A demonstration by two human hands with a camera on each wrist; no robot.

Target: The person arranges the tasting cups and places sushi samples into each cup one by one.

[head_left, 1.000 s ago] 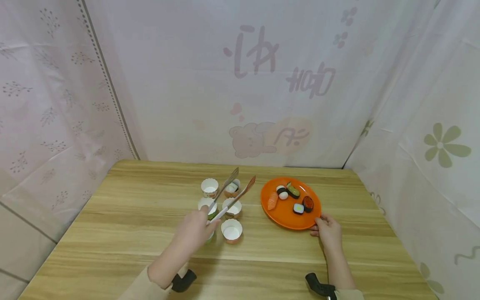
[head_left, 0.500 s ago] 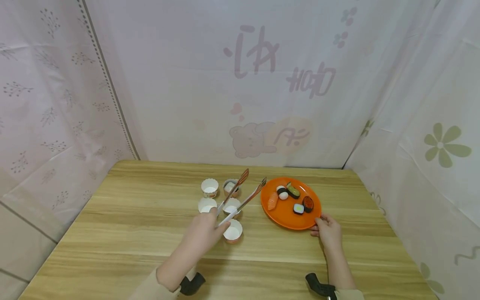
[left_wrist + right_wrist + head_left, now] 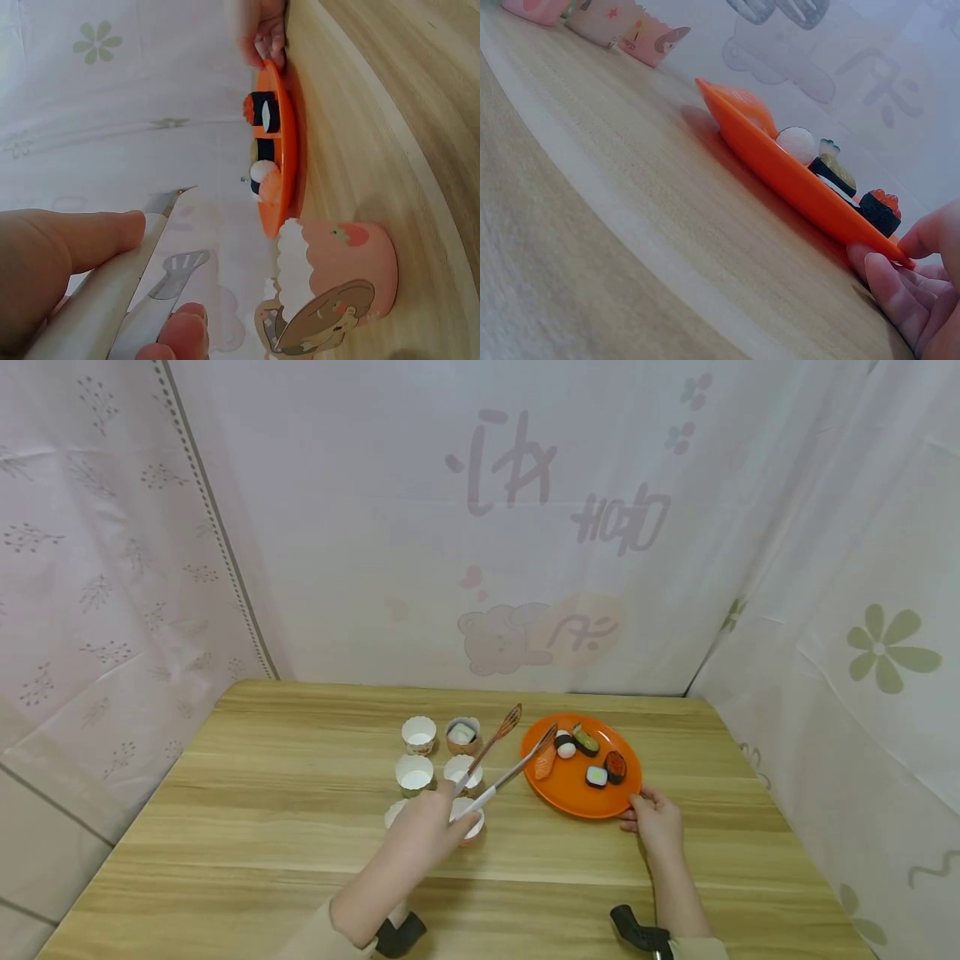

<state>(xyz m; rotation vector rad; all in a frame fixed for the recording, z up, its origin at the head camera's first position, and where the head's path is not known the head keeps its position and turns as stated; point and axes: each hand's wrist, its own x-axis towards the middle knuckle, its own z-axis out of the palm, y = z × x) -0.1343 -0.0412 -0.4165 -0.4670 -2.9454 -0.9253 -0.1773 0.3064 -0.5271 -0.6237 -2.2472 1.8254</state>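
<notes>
My left hand [image 3: 423,839] grips white-handled tongs [image 3: 489,793] with slotted metal heads. The tongs' arms are spread with nothing between them, and their heads hang by the left side of an orange plate [image 3: 566,799]. On that plate lie a salmon sushi piece [image 3: 544,764], a white piece with a black band [image 3: 565,745], a green-topped piece [image 3: 586,740], a small white-and-black roll [image 3: 597,777] and a red-topped piece [image 3: 616,767]. My right hand [image 3: 657,828] pinches the plate's near right rim, thumb above and fingers below in the right wrist view.
Several paper cups stand in two columns left of the plate. A back cup [image 3: 462,746] holds something whitish; a front pink cup [image 3: 364,259] is close to the left hand. The wooden table [image 3: 225,827] meets a patterned curtain [image 3: 360,568] behind.
My left hand has carried the spread tongs rightward from over the cups to the plate's left side. The right hand and plate have stayed in place.
</notes>
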